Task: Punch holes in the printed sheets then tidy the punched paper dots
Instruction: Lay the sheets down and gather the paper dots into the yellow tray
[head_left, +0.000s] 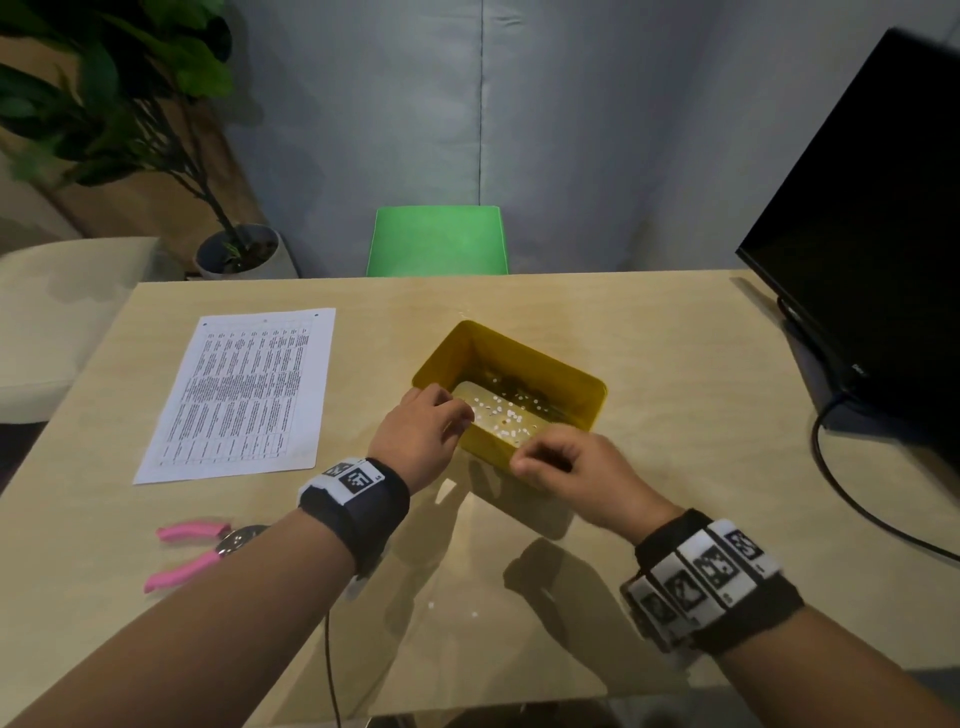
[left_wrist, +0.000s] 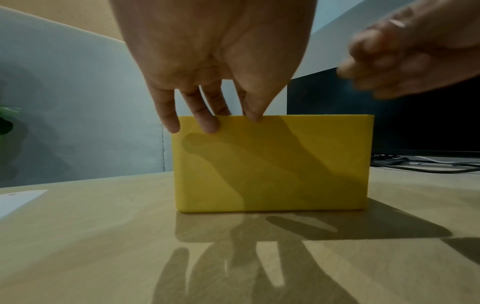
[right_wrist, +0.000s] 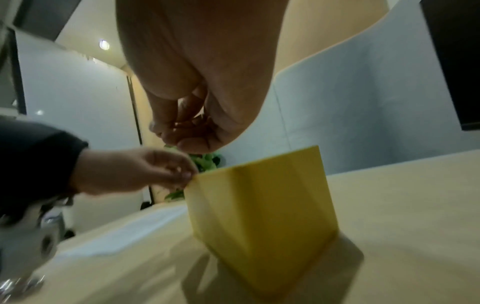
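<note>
Wood worktop (head_left: 649, 332) holds a sheet (head_left: 239, 395) on the left, yellow box (head_left: 550, 374) mid, dots (head_left: 506, 413) inside. Left hand (head_left: 421, 436) has relaxed fingers on the box rim; right hand (head_left: 576, 465) hangs above it, fingertips pinched together, can't tell on what.
</note>
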